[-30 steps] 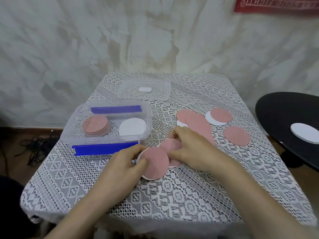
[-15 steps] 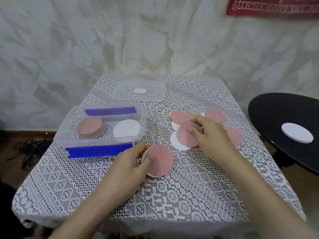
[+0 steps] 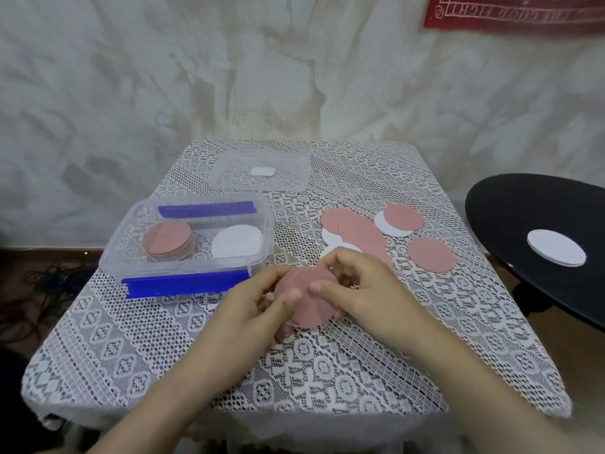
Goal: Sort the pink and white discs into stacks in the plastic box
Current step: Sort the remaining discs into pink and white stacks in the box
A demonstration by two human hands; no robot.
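- Pink round flat disc (image 3: 306, 301) is held low over the white lace tablecloth (image 3: 163, 355), just in front of the box; I cannot tell whether others lie under it.
- Left hand (image 3: 252, 309) and right hand (image 3: 363, 296) both pinch it, thumbs on top, fingers curled beneath.
- Clear plastic box with blue clips (image 3: 196, 267) holds two stacks: one pink stack (image 3: 167, 240), one white stack (image 3: 237, 240).
- Loose pink discs (image 3: 430, 255) on the cloth number about five; three loose white discs (image 3: 383, 224) peek out.
- One lone white disc (image 3: 556, 247) lies on a black round table (image 3: 523, 204).
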